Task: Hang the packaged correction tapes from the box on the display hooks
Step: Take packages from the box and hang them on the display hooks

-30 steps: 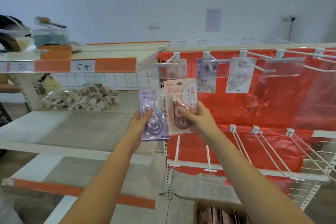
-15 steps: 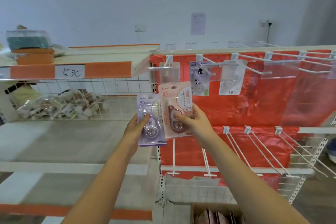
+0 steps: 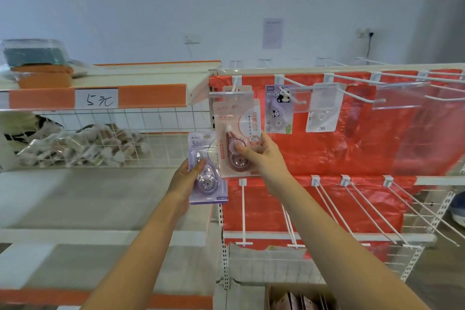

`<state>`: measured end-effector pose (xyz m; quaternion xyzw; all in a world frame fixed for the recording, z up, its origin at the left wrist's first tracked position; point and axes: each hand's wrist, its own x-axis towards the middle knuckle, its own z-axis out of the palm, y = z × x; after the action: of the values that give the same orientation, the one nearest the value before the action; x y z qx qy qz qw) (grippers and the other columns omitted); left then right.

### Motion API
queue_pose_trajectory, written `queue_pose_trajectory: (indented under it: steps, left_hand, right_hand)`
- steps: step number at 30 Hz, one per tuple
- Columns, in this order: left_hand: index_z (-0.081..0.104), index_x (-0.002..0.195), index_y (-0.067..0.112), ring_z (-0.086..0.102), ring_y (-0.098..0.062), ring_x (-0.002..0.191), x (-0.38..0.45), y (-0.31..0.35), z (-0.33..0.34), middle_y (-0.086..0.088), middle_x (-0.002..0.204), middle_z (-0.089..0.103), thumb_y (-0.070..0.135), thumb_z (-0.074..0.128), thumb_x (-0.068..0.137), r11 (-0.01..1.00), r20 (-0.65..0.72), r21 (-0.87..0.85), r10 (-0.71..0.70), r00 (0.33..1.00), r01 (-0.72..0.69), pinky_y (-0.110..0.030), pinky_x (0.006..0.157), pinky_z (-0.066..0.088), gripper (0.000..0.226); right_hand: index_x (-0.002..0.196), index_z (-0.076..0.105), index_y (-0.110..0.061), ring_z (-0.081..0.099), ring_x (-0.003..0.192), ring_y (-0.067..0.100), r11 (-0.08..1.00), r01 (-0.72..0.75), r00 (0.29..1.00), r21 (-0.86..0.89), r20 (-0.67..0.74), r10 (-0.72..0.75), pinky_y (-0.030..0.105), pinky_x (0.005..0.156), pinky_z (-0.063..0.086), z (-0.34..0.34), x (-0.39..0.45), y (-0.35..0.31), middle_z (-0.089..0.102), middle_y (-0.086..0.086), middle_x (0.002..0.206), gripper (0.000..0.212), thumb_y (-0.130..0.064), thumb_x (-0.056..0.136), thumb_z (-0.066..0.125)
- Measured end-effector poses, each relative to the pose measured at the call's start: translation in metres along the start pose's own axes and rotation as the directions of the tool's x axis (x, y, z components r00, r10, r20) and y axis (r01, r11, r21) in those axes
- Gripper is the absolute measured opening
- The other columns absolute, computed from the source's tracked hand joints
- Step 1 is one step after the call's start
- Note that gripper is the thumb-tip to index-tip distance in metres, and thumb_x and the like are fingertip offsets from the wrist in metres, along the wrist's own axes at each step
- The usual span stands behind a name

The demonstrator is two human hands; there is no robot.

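Nearest, at the bottom edge, the cardboard box [image 3: 299, 301] shows more packs standing on edge, so much of the stock seems yet to be hung. Above it, the left hand [image 3: 185, 181] holds a purple correction tape pack [image 3: 207, 171] low, thumb pinching across its blister, parked beside the upright post. The right hand [image 3: 261, 156] pinches a pink correction tape pack [image 3: 236, 138] near its lower right corner, thumb on the front, fingers behind, and has it raised so the top of the card sits at the leftmost top hook [image 3: 235, 92], behind that hook's clear label holder [image 3: 232, 97].

To do this well, I would judge the hang hole needs lining up with the hook's tip before pushing back; whether the hole is already threaded cannot be told, since the holder blurs it. Keeping the card square to the hook and gripping higher would steady it. Further right, a panda correction tape pack [image 3: 278, 111] and a white pack [image 3: 322, 118] already hang against the red backing [image 3: 364, 138]. Left, a wire basket [image 3: 113, 138] holds loose goods under a handwritten price label [image 3: 99, 100].
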<state>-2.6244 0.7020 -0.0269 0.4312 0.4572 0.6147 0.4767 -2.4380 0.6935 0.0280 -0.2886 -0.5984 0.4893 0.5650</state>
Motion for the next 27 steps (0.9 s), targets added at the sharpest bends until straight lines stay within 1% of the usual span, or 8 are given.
queue_pose_trajectory:
  steps: [4,7,12,15,17,21,24,27]
  left_hand:
    - [0.063,0.108,0.019,0.069,-0.018,0.082,0.001,0.0,-0.004,-0.003,0.094,0.072,0.023,0.059,0.091,1.0,0.015,-0.007,0.002,1.0,-0.002,-0.033,0.077,0.055,0.018]
    - [0.063,0.107,0.018,0.068,-0.022,0.087,0.002,-0.003,-0.009,-0.007,0.098,0.071,0.024,0.061,0.088,1.0,0.033,-0.017,0.003,0.999,-0.002,-0.036,0.082,0.054,0.021]
    - [0.06,0.117,0.016,0.069,-0.025,0.091,0.005,-0.009,-0.018,-0.01,0.105,0.071,0.035,0.063,0.076,1.0,0.071,0.01,0.001,0.997,-0.001,-0.037,0.079,0.055,0.046]
    - [0.059,0.12,0.015,0.07,-0.027,0.093,0.01,-0.015,-0.024,-0.01,0.105,0.071,0.036,0.064,0.076,1.0,0.072,0.026,-0.019,0.997,0.017,-0.037,0.078,0.055,0.049]
    - [0.06,0.119,0.015,0.07,-0.027,0.093,0.013,-0.019,-0.027,-0.009,0.105,0.072,0.035,0.064,0.078,0.999,0.078,0.035,-0.026,0.997,0.023,-0.036,0.077,0.056,0.046]
    - [0.062,0.115,0.017,0.069,-0.028,0.096,0.024,-0.027,-0.033,-0.009,0.104,0.072,0.026,0.061,0.088,0.997,0.073,0.055,-0.062,0.995,0.058,-0.041,0.086,0.054,0.029]
    - [0.062,0.114,0.014,0.07,-0.026,0.091,0.033,-0.031,-0.037,-0.009,0.101,0.073,0.025,0.062,0.087,0.995,0.061,0.065,-0.079,0.995,0.075,-0.039,0.083,0.054,0.029]
    - [0.062,0.113,0.016,0.069,-0.027,0.092,0.04,-0.034,-0.039,-0.009,0.102,0.073,0.034,0.069,0.078,0.995,0.074,0.061,-0.078,0.994,0.073,-0.042,0.085,0.053,0.04]
  right_hand:
    - [0.106,0.057,-0.025,0.07,0.084,0.019,0.999,0.012,1.0,-0.033,-0.025,-0.013,0.038,0.083,0.054,0.001,0.011,0.004,0.072,0.0,0.091,0.029,-0.01,0.085,0.068]
    - [0.105,0.056,-0.025,0.068,0.084,0.016,0.999,-0.002,0.999,-0.04,-0.049,0.0,0.03,0.08,0.055,0.0,0.018,0.012,0.071,0.001,0.095,0.028,-0.01,0.085,0.068]
    - [0.101,0.055,-0.025,0.066,0.095,0.025,0.994,-0.068,0.994,-0.087,-0.088,0.061,0.037,0.083,0.054,-0.003,0.047,0.023,0.068,0.007,0.101,0.024,-0.018,0.084,0.069]
    - [0.094,0.047,-0.025,0.062,0.084,0.011,0.989,-0.113,0.988,-0.096,-0.12,0.101,0.022,0.071,0.048,-0.006,0.07,0.025,0.063,-0.004,0.092,0.022,-0.018,0.087,0.067]
    - [0.092,0.047,-0.022,0.059,0.077,0.006,0.986,-0.145,0.982,-0.086,-0.132,0.133,0.021,0.068,0.048,-0.008,0.086,0.028,0.061,-0.005,0.086,0.02,-0.015,0.087,0.065]
    - [0.11,0.058,-0.004,0.059,0.076,0.008,0.972,-0.194,0.969,-0.131,-0.183,0.168,0.025,0.067,0.043,-0.011,0.12,0.039,0.063,0.0,0.087,0.028,-0.012,0.085,0.067]
    - [0.124,0.052,-0.008,0.055,0.087,0.01,0.966,-0.216,0.955,-0.141,-0.236,0.18,0.035,0.087,0.047,-0.01,0.139,0.044,0.059,0.0,0.104,0.033,-0.01,0.091,0.059]
    - [0.125,0.046,-0.015,0.049,0.083,0.008,0.969,-0.202,0.955,-0.145,-0.248,0.162,0.03,0.085,0.043,-0.01,0.151,0.045,0.052,-0.005,0.099,0.031,-0.02,0.095,0.055]
